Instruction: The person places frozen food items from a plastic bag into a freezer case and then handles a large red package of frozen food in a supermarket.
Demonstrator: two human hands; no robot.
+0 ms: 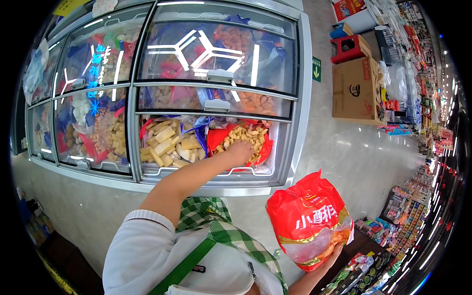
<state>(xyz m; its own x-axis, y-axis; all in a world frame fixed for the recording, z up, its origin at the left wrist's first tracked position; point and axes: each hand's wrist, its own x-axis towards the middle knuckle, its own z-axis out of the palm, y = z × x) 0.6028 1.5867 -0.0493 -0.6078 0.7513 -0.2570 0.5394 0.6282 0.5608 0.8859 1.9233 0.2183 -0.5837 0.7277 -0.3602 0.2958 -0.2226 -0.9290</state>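
My left hand (241, 153) reaches into the open part of a glass-topped chest freezer, resting on small golden fried pieces (254, 134) in an opened red plastic bag (220, 137). Its fingers are partly hidden among the pieces, so I cannot tell whether it grips any. Left of that bag lie pale yellow frozen blocks (165, 134) beside blue plastic. My right hand (332, 256) holds up a large red printed plastic bag (309, 221) by its lower right part, outside the freezer; the bag bears writing and has a see-through section.
Sliding glass lids (214, 97) cover the freezer's other sections. The freezer's front rim (236, 191) runs just before me. A cardboard box (356, 92) and a red plastic stool (346, 48) stand on the floor at the right. Shelves of packaged goods (396, 217) line the right side.
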